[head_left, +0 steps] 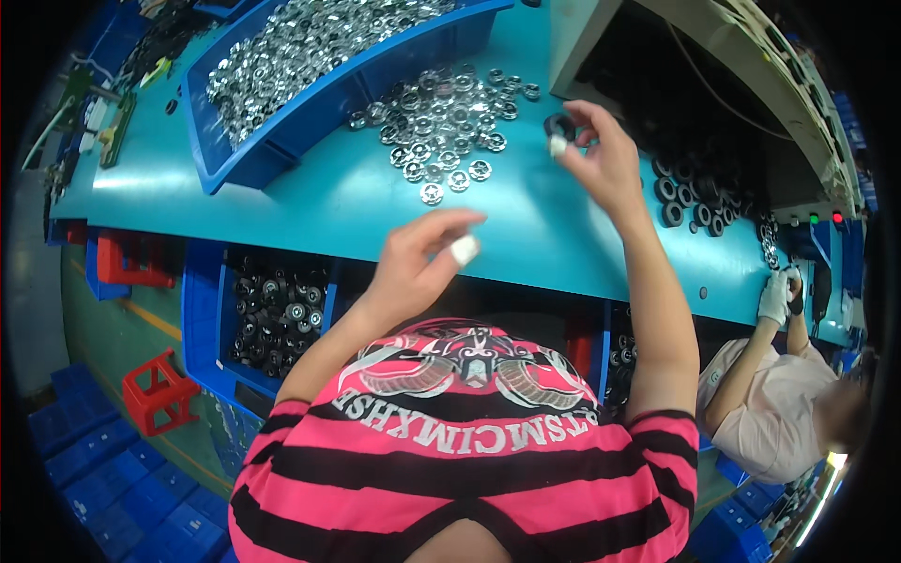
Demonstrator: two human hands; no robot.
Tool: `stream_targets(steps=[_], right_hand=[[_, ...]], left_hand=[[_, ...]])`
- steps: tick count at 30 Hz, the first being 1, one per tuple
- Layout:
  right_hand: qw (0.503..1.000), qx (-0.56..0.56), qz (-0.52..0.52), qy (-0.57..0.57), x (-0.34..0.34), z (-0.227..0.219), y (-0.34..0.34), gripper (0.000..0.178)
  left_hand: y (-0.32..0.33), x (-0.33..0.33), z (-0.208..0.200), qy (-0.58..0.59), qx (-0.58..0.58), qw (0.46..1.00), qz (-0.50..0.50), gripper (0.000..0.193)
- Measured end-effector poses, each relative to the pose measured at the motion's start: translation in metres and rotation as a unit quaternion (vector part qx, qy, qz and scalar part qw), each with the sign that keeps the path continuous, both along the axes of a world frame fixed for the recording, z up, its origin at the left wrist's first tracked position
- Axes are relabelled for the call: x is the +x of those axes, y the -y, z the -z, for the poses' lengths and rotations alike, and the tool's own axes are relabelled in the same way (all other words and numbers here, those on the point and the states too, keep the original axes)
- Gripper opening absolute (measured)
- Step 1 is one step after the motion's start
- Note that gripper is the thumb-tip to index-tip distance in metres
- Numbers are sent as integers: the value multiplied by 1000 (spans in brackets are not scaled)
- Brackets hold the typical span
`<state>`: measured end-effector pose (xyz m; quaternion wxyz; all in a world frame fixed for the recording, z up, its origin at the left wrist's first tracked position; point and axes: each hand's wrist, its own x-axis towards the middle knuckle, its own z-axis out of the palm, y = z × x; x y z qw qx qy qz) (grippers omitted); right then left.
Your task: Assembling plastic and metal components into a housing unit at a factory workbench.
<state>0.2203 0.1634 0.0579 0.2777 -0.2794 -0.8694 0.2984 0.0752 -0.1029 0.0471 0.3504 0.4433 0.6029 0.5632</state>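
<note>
Over the front part of the teal bench, my left hand [411,266] is open, its thumb and fingers apart with nothing visible between them. A white wrap covers its thumb tip. My right hand [603,159] is farther forward and pinches a small black toy tyre [559,125] between thumb and fingers; its thumb tip is also wrapped in white. Shiny chrome wheel hubs [449,117] lie in a loose heap between and beyond my hands, with a few single ones nearest my left hand. Right of my right hand lies a pile of black tyres [694,192].
A long blue bin [272,155] full of chrome hubs stands at the back left. Below the bench edge, a blue crate [208,310] contains finished-looking black wheels. A pale machine housing [587,47] rises at the back right. At right, a co-worker's gloved hands [777,296] handle small parts. A red stool [160,389] stands left.
</note>
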Motion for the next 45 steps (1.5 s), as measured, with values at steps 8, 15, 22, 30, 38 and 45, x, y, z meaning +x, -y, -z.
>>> stream_targets(steps=[8,15,22,30,38,45], right_hand=[[979,-31,-195,-44,0,-21,107,49],[994,93,-49,28,-48,33,-10,40],[982,161,-26,98,-74,72,-48,41],[986,109,-23,122,-40,56,-25,33],[987,-150,-43,22,11,27,39,35],[928,-352,-43,-116,40,30,86,36]], left_hand=[[-33,6,28,486,56,869,73,52],[-24,-6,43,552,74,822,120,50],[-17,-3,43,535,68,833,122,49],[-18,-3,47,530,75,835,125,47],[-15,-4,47,523,88,838,125,43],[-13,1,24,38,49,998,-4,66]])
